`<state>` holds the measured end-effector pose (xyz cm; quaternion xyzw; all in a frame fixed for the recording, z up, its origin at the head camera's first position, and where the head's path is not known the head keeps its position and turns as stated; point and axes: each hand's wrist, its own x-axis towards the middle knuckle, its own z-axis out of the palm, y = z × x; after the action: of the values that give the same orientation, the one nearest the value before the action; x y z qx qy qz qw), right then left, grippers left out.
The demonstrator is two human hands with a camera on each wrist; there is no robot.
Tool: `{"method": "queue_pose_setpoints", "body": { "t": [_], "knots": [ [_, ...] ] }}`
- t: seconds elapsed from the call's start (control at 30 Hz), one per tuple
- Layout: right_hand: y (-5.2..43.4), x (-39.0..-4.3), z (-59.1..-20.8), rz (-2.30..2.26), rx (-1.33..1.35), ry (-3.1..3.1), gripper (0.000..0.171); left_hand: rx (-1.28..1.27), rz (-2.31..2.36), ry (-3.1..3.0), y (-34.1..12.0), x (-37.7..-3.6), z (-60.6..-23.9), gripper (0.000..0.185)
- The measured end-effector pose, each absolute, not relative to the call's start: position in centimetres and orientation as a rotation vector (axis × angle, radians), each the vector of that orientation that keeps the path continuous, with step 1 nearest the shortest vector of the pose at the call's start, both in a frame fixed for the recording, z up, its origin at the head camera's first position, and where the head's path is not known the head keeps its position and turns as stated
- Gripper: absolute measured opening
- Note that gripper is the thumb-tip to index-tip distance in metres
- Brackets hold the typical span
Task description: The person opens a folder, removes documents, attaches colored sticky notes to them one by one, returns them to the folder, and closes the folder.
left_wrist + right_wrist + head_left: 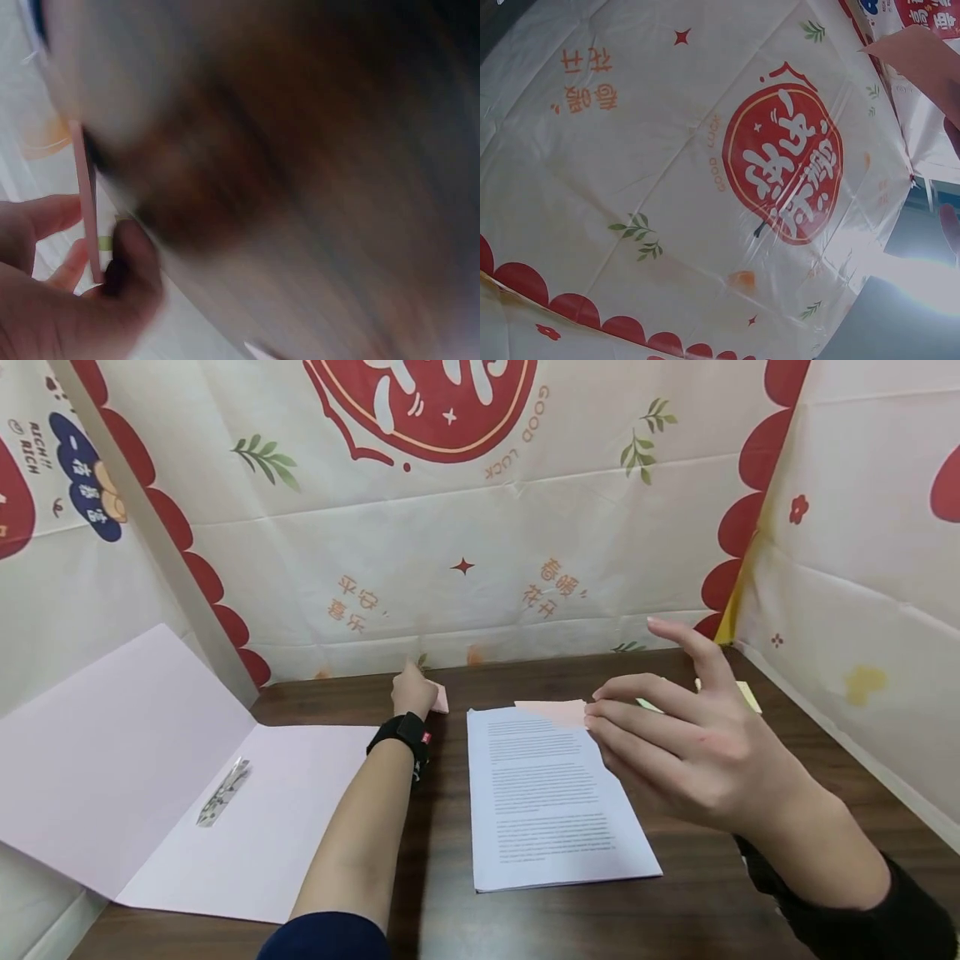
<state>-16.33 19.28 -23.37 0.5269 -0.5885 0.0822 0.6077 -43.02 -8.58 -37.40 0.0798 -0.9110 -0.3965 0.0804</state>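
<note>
— Pink paper, was it, in the nearer hand?

— Yes. The right hand (697,743) hung raised over the printed sheets (551,793), its fingertips (600,710) pinching a pink sticky note (555,712) by one edge, index finger lifted free. Held so, I judged, to keep the gummed side off the page.

— And the open folder (187,785)?

— Spread flat at the left, on the dark wooden table (675,910).

— Farther back?

— The left hand (412,692) reached to the table's far edge by the printed cloth backdrop (465,568), fingers curled round a pink note pad (439,697), steadying it there. Yellow notes (746,693) lay behind the right hand.
</note>
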Motion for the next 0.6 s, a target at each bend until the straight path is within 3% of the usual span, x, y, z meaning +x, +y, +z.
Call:
{"method": "queue_pose_setpoints", "body": {
  "t": [0.37,0.5,0.6],
  "knots": [
    [18.7,-16.1,-23.5,0.158,1.222,-1.370,0.024,0.277,-0.430,-3.058,-8.4,-43.2,-38.7,0.039],
    [18.7,-16.1,-23.4,0.147,1.205,-1.379,0.025,0.142,-0.443,-3.049,-8.0,-41.7,-36.7,0.048],
    [18.6,-16.0,-23.5,0.137,1.193,-1.373,0.026,-0.072,-0.678,-2.966,-7.4,-38.7,-33.7,0.049]
  ]
}}
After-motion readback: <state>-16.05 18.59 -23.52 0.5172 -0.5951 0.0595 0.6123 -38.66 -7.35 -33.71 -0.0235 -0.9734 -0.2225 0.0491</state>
